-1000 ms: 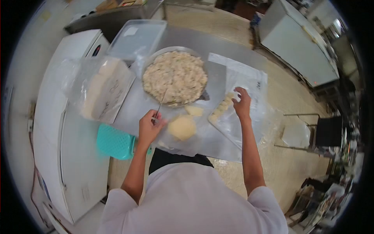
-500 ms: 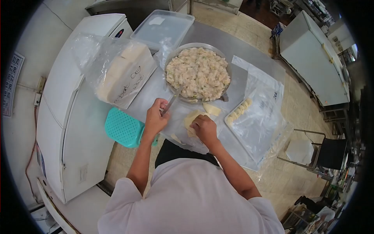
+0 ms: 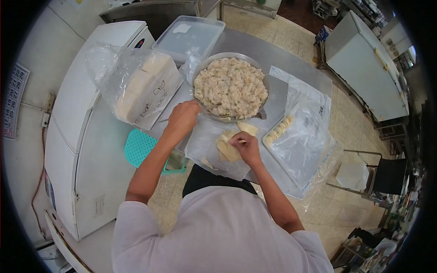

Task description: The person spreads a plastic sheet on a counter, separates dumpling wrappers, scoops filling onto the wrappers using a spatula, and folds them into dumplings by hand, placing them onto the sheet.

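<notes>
My left hand (image 3: 183,117) is closed around a thin metal spreader, at the left rim of a round metal bowl (image 3: 197,73). Pale, chunky filling (image 3: 232,84) flecked with green heaps in the bowl, and the spreader's blade is mostly hidden by my hand and the filling. Below the bowl, my right hand (image 3: 246,148) pinches a pale yellow dough wrapper, its edge showing at the fingertips. Beside those fingers, loose dough wrappers (image 3: 226,149) lie on plastic. Another wrapper piece (image 3: 247,128) rests against the bowl's lower edge.
On the right, a plastic-covered tray (image 3: 296,154) carries a row of folded dumplings (image 3: 279,128). At the left stand a bag of stacked white blocks (image 3: 145,91) and a clear lidded container (image 3: 191,36). A turquoise stool (image 3: 139,148) sits beside the metal table, near a white freezer (image 3: 104,150).
My left hand has moved up to the bowl's rim, bringing the spreader to the filling. My right hand has shifted slightly right and lifted a wrapper edge from the loose dough.
</notes>
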Available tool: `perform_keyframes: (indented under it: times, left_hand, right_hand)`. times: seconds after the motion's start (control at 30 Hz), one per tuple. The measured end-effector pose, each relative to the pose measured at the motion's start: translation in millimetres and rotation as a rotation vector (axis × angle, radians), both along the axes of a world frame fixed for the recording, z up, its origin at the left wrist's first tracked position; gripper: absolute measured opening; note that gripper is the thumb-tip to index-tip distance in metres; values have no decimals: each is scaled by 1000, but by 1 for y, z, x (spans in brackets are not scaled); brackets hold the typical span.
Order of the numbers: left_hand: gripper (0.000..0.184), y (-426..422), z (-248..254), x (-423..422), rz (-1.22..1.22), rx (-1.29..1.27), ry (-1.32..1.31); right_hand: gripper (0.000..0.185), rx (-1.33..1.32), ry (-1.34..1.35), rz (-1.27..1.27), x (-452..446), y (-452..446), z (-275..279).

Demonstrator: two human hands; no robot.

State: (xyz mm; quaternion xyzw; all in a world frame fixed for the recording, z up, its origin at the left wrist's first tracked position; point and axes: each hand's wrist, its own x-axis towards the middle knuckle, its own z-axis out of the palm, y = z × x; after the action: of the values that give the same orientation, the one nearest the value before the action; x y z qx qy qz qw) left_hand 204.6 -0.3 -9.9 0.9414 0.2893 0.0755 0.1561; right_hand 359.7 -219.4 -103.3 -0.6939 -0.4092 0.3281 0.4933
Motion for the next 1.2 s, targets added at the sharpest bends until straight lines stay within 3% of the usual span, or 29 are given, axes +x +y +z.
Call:
perform_keyframes:
  times: [0.03, 0.1, 0.17, 0.2, 0.23, 0.3, 0.37, 0.5, 0.63, 0.7, 0.77, 0.87, 1.0, 1.1, 1.2]
  left_hand:
    - [22, 3, -6, 2, -33, -15, 30]
    - [21, 3, -7, 5, -78, -29, 60]
    - [17, -2, -4, 5, -135, -83, -21]
    - [17, -1, 0, 4, -138, -79, -23]
    - [15, 1, 8, 4, -126, -95, -60]
    - [14, 3, 20, 6, -138, -122, -88]
    - [21, 2, 28, 10, -44, -92, 146]
    - [28, 0, -6, 13, -144, -39, 72]
    - [26, 3, 15, 19, -137, -179, 78]
    - [24, 8, 24, 15, -105, -178, 90]
    - [26, 9, 29, 12, 3, -10, 108]
    - [20, 8, 10, 12, -160, -47, 89]
    - [20, 0, 8, 19, -175, -100, 99]
    - [20, 9, 15, 17, -147, -202, 8]
    - [21, 7, 17, 13, 0, -136, 155]
  right_hand:
    - [9, 42, 247, -76, 6, -2, 4]
    - [10, 92, 336, -93, 22, -11, 12]
    - [25, 267, 1023, -109, 34, -13, 32]
    - [50, 229, 1167, -173, 34, -15, 55]
    - [50, 239, 1165, -177, 41, -16, 55]
    - [59, 259, 1428, 57, 52, -28, 53]
    - [57, 225, 1408, -56, 50, -27, 45]
    - [51, 204, 1299, -272, 40, -16, 27]
    - [45, 216, 1217, -337, 27, -9, -1]
    - [49, 216, 1256, -379, 18, -5, -5]
    - [47, 192, 1303, -428, 12, 2, -2]
    - [45, 166, 1389, -523, 6, 14, -4]
    - [45, 191, 1483, -619, -1, 25, -8]
    - [45, 166, 1483, -655, -1, 31, 2]
    - [44, 176, 1512, -657, -4, 36, -7]
